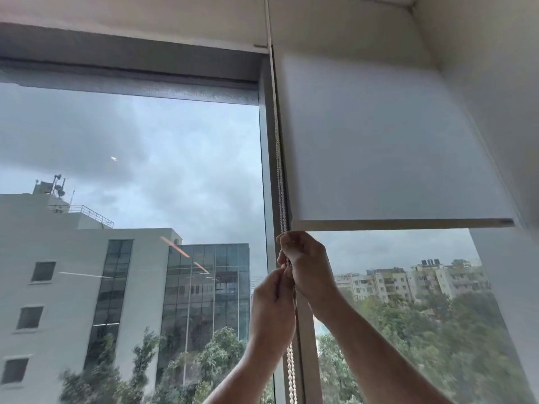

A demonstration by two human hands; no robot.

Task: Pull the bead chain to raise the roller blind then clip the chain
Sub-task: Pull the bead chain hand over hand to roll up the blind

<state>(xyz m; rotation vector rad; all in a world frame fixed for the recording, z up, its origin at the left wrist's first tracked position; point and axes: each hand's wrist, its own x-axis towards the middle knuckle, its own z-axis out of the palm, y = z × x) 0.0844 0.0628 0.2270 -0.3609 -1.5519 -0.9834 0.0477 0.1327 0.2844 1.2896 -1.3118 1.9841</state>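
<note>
A white roller blind [388, 141] hangs over the right window pane, its bottom bar [402, 224] about halfway down the view. A white bead chain [279, 176] runs down along the blind's left edge beside the window frame. My right hand [306, 263] is closed around the chain just under the bottom bar's left end. Directly below it, my left hand [272, 307] grips the same chain. The loose chain [291, 371] hangs on below my left hand. No clip is in sight.
A grey window mullion [269, 158] stands just left of the chain. The left pane has a dark blind [131, 83] rolled nearly to the top. A white wall [501, 112] closes in on the right. Buildings and trees lie outside.
</note>
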